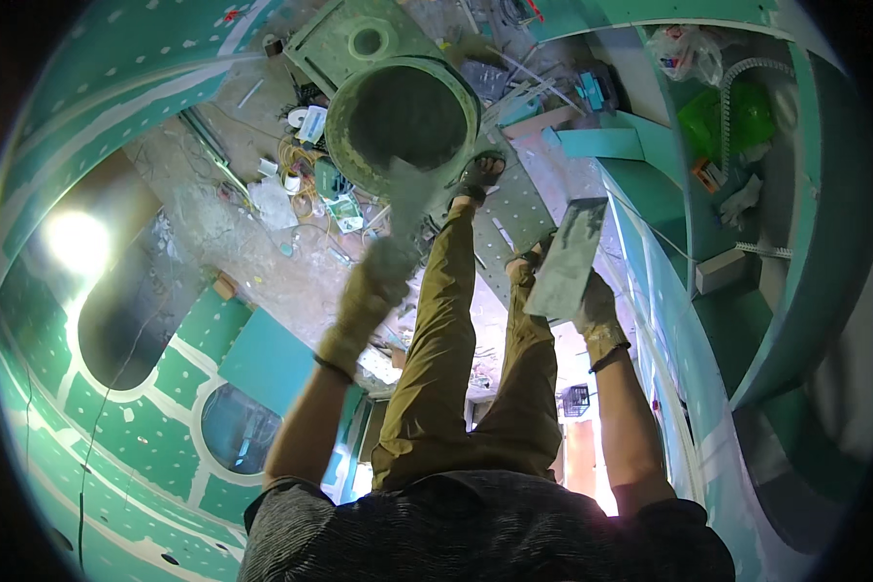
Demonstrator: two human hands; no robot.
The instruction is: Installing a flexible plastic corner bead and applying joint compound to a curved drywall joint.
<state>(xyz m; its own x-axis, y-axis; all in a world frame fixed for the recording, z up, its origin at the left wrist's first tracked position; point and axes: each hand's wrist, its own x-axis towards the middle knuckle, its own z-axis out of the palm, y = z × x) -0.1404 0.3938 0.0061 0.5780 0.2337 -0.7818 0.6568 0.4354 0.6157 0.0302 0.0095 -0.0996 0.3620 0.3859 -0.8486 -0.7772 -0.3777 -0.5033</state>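
Before the person, a bucket is set just beside the left foot. By its near rim, a tool is held in the left hand; a flat blade is held in the right hand. Left of the bucket, cables are strewn on the floor; far right, a plastic bag is lodged in shelving.

Dusty, littered floor, where a round bucket stood, tangled yellow cable lay, a pale flat piece rested nearby, a perforated panel lay beside the bucket
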